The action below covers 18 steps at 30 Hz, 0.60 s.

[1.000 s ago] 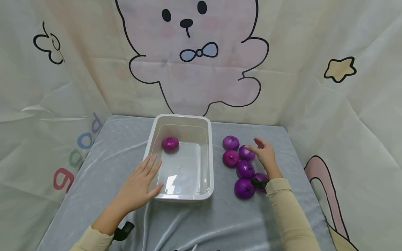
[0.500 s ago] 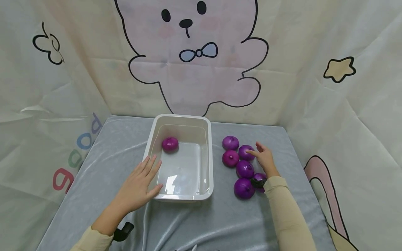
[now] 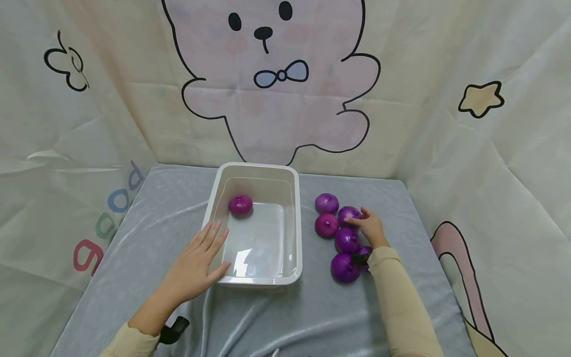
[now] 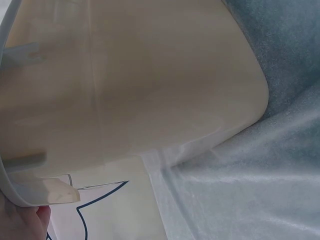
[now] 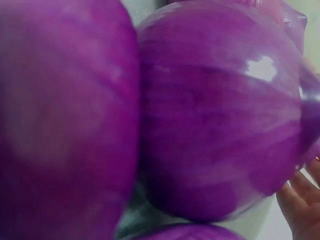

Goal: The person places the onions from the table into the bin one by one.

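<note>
My left hand (image 3: 196,265) rests with spread, straight fingers on the left rim of a white plastic bin (image 3: 296,233). The outside wall of the bin (image 4: 165,90) fills much of the left wrist view, with part of the hand (image 4: 22,220) at its rim. Inside the bin lies one red onion (image 3: 241,205). To the right, my right hand (image 3: 373,230) has its thumb across another red onion (image 3: 349,214) and its fingers at that onion's right side. In the right wrist view, the fingers (image 5: 295,202) show partly behind a large, nearer onion (image 5: 215,110).
Several more red onions stand close around the right hand: one at the back (image 3: 326,203), one to the left (image 3: 327,225), others nearer (image 3: 347,240) (image 3: 345,267). A grey cloth (image 3: 312,317) covers the table. Printed fabric walls (image 3: 490,163) enclose its back and sides.
My right hand has moved down and left onto the onion, its thumb and fingers drawing closer together. The left hand stays on the bin rim.
</note>
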Each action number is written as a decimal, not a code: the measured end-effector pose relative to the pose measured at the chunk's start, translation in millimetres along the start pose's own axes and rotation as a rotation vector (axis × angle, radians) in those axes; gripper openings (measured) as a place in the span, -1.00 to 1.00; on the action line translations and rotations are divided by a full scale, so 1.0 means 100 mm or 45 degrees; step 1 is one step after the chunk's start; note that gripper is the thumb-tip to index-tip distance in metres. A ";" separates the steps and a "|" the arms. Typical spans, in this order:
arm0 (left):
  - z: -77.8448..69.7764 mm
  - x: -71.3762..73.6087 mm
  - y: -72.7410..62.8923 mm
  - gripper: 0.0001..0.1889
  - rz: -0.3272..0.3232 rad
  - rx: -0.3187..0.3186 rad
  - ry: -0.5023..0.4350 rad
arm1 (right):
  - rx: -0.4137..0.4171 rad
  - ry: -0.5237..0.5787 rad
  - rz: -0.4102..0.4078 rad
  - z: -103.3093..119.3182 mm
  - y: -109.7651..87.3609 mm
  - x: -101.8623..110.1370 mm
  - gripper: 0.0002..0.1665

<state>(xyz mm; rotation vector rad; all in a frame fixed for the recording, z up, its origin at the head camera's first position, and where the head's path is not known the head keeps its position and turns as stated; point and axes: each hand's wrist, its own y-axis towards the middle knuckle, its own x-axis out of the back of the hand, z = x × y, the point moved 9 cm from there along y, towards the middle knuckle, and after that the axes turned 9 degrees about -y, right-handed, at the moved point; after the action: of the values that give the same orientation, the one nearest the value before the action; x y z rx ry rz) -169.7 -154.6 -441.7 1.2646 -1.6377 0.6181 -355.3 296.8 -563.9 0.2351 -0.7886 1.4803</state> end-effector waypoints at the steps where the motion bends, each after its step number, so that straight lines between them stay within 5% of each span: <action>1: 0.00 0.00 0.00 -0.21 -0.001 0.002 -0.004 | 0.004 -0.001 0.003 0.01 0.00 -0.01 0.13; 18: 0.02 0.01 -0.02 -0.21 0.002 -0.003 0.019 | -0.016 -0.105 -0.050 0.12 0.02 0.03 0.08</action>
<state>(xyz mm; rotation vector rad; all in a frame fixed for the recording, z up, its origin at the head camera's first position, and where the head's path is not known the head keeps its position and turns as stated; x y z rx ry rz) -168.9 -157.7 -442.0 1.2543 -1.6271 0.6248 -361.6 292.4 -554.3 0.3019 -0.8550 1.4354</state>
